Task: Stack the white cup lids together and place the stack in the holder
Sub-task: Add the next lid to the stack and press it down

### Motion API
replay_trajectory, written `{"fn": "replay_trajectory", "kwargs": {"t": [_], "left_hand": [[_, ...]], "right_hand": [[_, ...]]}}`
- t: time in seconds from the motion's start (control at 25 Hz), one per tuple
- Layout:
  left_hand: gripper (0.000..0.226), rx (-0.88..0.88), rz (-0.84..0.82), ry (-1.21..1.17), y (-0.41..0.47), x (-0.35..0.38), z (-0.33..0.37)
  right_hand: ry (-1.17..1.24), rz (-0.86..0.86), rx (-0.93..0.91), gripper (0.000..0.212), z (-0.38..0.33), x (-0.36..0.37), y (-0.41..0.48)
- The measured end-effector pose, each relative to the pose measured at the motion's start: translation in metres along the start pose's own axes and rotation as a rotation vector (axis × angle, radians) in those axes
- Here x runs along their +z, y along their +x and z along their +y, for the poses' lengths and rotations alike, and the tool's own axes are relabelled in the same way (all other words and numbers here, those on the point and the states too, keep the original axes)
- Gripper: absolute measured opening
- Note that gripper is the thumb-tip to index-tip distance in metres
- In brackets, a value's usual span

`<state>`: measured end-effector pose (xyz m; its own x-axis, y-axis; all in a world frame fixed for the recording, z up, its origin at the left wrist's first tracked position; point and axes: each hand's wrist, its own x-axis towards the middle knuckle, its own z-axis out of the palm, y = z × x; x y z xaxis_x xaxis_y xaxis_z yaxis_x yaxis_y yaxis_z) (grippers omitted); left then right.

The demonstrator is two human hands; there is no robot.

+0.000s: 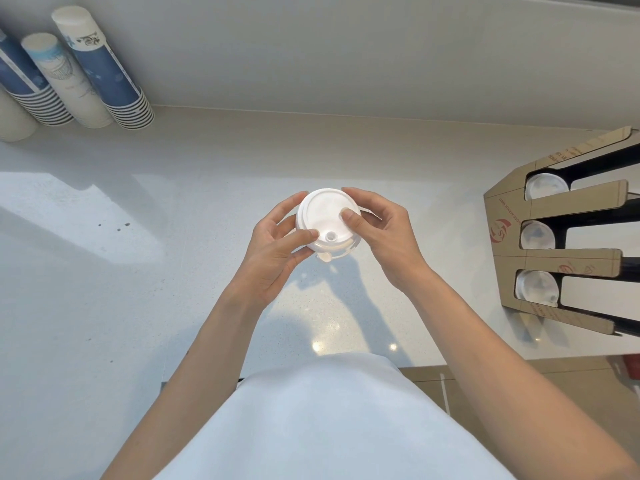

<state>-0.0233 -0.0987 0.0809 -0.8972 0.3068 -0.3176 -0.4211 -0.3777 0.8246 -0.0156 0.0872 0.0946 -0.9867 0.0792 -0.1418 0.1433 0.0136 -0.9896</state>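
A stack of white cup lids (pixel 325 216) is held above the middle of the white counter, top face toward me, with a small sip hole near its front edge. My left hand (pixel 273 251) grips the stack's left side, thumb on its top. My right hand (pixel 384 233) grips the right side, thumb also pressed on top. The holder (pixel 554 206), a brown paper-covered rack with three slots, stands at the right edge of the counter. Each slot shows a clear lid at its bottom, such as the one in the middle slot (pixel 537 235).
Stacks of blue and white paper cups (pixel 104 71) lean against the back wall at the far left. The white counter (pixel 138 271) spreads under my hands, with its front edge near my body. The wall runs along the back.
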Motion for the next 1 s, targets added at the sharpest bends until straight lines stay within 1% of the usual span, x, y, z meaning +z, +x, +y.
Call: {"fn": "replay_trajectory", "kwargs": {"t": [0.24,0.64,0.84,1.0], "left_hand": [[0.07,0.016,-0.006,0.008,0.001,0.005,-0.003],[0.05,-0.01,0.044,-0.053,0.003,0.002,-0.007],[0.03,-0.02,0.073,0.082,0.003,0.001,-0.01],[0.029,-0.032,0.123,0.155,0.004,-0.003,-0.016]], "right_hand": [[0.003,-0.023,0.002,0.036,0.0,0.0,0.0],[0.01,-0.013,-0.013,0.036,0.008,0.001,-0.004],[0.01,0.01,-0.009,0.032,0.012,0.001,-0.006],[-0.03,0.02,0.026,0.03,0.021,0.001,-0.004]]}}
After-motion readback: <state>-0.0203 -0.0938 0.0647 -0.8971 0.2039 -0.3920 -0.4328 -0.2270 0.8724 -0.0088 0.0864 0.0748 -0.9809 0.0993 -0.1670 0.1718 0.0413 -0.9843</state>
